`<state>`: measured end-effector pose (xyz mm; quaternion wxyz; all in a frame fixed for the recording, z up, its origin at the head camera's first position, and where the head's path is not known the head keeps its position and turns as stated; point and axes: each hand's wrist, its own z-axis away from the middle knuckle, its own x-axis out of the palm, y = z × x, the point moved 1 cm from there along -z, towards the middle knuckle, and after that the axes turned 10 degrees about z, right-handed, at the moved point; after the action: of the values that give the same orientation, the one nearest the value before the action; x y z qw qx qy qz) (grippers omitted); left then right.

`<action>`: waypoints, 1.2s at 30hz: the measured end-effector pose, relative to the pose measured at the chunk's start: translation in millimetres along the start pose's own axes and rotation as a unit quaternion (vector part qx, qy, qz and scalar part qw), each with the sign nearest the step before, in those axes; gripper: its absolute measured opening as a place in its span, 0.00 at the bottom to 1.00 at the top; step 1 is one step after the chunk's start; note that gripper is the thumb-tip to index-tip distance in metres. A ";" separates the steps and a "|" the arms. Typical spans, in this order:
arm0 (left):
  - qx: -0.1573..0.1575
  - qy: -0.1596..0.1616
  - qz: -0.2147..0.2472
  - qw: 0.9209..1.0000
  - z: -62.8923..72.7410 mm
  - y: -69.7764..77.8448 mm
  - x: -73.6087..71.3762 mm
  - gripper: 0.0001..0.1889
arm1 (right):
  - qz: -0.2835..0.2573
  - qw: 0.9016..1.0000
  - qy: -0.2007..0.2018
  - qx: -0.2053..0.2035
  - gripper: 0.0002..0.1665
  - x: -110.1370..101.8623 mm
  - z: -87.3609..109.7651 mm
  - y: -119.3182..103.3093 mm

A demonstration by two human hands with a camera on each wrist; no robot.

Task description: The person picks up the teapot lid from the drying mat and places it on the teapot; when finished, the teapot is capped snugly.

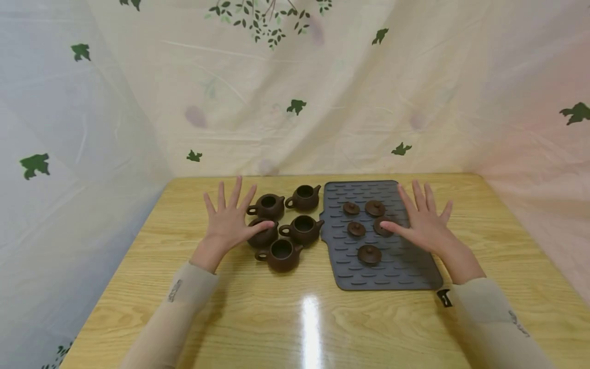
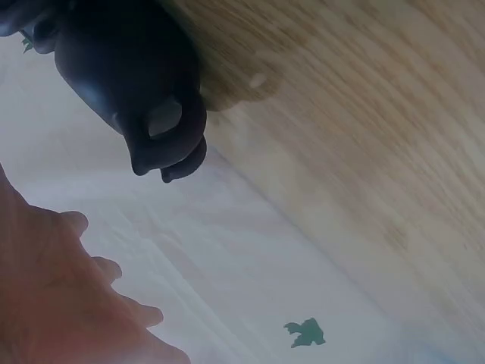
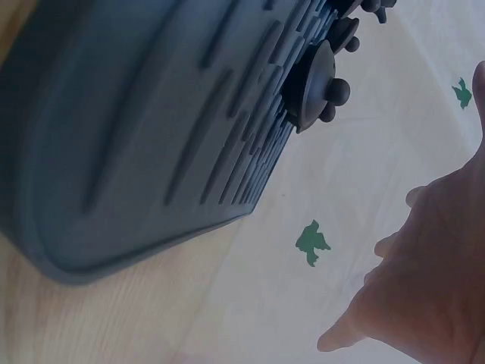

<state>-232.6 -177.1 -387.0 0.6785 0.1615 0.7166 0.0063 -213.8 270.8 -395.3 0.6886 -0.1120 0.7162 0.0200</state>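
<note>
Both hands are held over the table with fingers straight and spread, holding nothing. My left hand (image 1: 224,224) is at the left of a cluster of several dark brown lidless teapots, its thumb overlapping one teapot (image 1: 261,238). Another teapot (image 1: 283,257) stands in front, handle to the left and spout to the right; a teapot's handle (image 2: 193,125) shows large in the left wrist view. My right hand (image 1: 427,226) is over the right side of a grey ridged mat (image 1: 392,279). Its thumb partly covers one brown lid (image 1: 380,228). Several lids lie on the mat, knobs up, including a front lid (image 1: 370,254).
The wooden table (image 1: 258,323) has a back edge against a pale curtain (image 1: 239,123) printed with green leaves. A small black strap end (image 1: 444,297) hangs by the right sleeve (image 1: 484,302). The mat's left edge lies close beside the teapot spouts.
</note>
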 end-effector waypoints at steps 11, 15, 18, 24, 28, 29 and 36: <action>0.011 -0.013 0.032 0.999 7.4 3.1 2.8 0.56 | -0.029 0.999 -0.028 -0.001 0.65 2.8 3.5 -4.6; 0.014 -0.018 0.057 0.998 10.8 3.5 3.6 0.56 | -0.043 0.998 -0.037 -0.005 0.65 4.5 3.2 -6.0; 0.017 -0.023 0.080 0.996 13.6 3.4 4.1 0.55 | -0.057 0.997 -0.042 -0.010 0.64 5.7 3.4 -6.2; 0.032 -0.032 0.138 0.989 18.2 3.9 3.2 0.54 | -0.084 0.995 -0.040 -0.020 0.63 7.6 4.4 -7.1; 0.046 -0.044 0.168 0.984 18.8 3.3 4.4 0.53 | -0.100 0.994 -0.043 -0.028 0.62 8.1 5.5 -8.1; 0.049 -0.048 0.174 0.982 18.8 3.1 4.8 0.53 | -0.104 0.993 -0.044 -0.030 0.62 8.4 5.7 -8.4; 0.065 -0.069 0.248 0.964 19.1 1.1 4.6 0.50 | -0.140 0.987 -0.058 -0.051 0.66 9.8 5.7 -10.5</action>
<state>-213.8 -179.0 -392.7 0.6917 0.3777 0.6044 0.1167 -206.5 260.3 -404.0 0.7181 -0.2447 0.6506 -0.0339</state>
